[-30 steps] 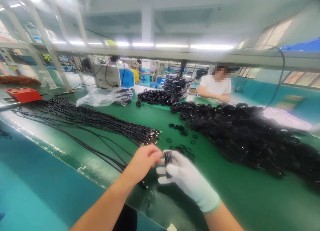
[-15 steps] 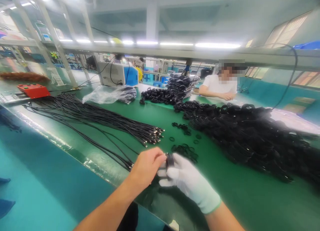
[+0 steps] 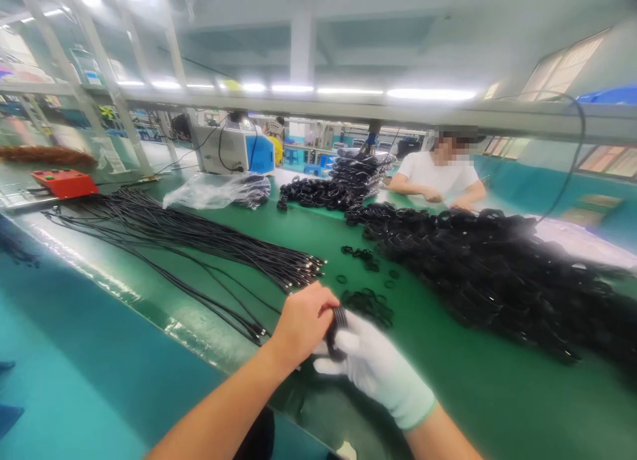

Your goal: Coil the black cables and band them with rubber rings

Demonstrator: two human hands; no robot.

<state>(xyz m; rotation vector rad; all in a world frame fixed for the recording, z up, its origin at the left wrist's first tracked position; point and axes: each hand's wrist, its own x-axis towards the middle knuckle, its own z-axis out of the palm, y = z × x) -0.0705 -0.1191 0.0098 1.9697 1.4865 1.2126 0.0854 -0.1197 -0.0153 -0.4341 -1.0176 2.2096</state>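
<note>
Black coil fills the loosely curled right hand, left hand touching.

Near right's got bare green tabletop you could reach across. Lane between the black cables on the left and the heap of black loops on the right is tighter: small black rings litter it, and the left hand and gloved right hand plug its near end.

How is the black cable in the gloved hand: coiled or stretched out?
Coiled: the black cable shows parallel turns side by side in the gloved right hand.
</note>
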